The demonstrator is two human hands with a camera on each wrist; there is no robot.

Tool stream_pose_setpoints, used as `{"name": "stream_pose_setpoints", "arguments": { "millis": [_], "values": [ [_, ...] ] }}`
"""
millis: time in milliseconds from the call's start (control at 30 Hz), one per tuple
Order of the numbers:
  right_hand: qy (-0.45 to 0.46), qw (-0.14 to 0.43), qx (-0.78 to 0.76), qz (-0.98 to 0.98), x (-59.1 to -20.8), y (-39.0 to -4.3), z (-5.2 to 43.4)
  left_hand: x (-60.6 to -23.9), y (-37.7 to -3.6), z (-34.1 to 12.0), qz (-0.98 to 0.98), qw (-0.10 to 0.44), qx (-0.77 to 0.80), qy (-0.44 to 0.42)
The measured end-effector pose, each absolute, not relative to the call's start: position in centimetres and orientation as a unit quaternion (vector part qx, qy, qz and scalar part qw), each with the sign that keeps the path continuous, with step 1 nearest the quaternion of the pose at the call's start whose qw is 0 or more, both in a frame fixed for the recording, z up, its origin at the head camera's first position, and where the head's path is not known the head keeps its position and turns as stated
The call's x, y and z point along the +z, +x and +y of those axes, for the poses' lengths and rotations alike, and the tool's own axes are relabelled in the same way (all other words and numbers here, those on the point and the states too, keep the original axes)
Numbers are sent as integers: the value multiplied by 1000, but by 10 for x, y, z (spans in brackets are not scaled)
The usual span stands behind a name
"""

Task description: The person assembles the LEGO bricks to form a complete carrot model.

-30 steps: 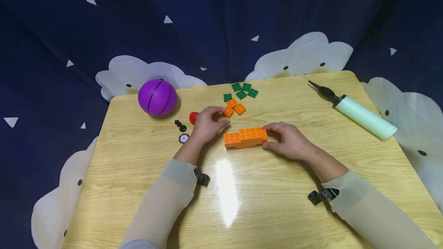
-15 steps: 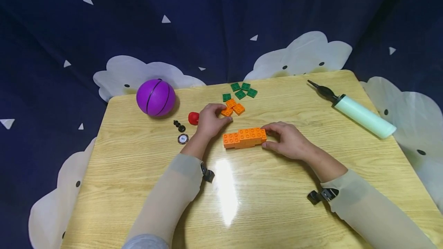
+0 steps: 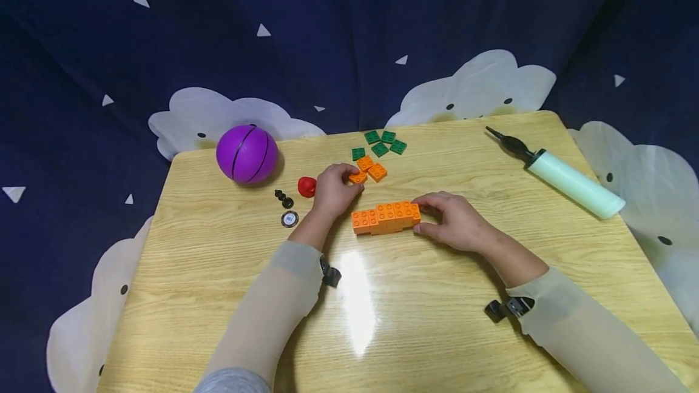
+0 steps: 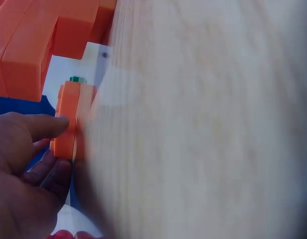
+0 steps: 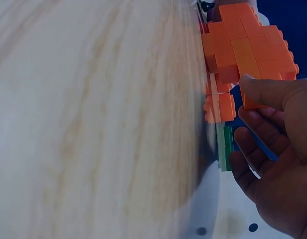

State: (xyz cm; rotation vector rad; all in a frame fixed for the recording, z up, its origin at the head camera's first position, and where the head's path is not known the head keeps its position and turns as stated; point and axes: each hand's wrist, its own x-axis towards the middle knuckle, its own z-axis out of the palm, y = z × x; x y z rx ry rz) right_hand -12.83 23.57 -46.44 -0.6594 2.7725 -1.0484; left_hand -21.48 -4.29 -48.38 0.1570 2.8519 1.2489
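Both grips are closed on orange pieces as I watch: my right hand (image 3: 455, 222) holds the right end of the orange brick bar (image 3: 385, 218) lying near the middle of the wooden surface (image 3: 426, 314), and my left hand (image 3: 330, 190) pinches a small orange brick (image 3: 357, 178) just behind that bar, toward the far edge. Around them, from large to small, I see the purple ball (image 3: 247, 154) at the far left corner, the pale green pump (image 3: 562, 176) along the right edge, green plates (image 3: 380, 143) near the far edge, and a red piece (image 3: 306, 186) just left of my left hand.
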Motion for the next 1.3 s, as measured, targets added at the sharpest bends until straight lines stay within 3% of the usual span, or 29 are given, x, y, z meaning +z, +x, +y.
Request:
{"name": "stream_pose_setpoints", "arguments": {
  "millis": [1300],
  "values": [
    [-209,73,-343,913,-463,-128,235,-468,-175,-72,871,-6,484,83]
  ]
}}
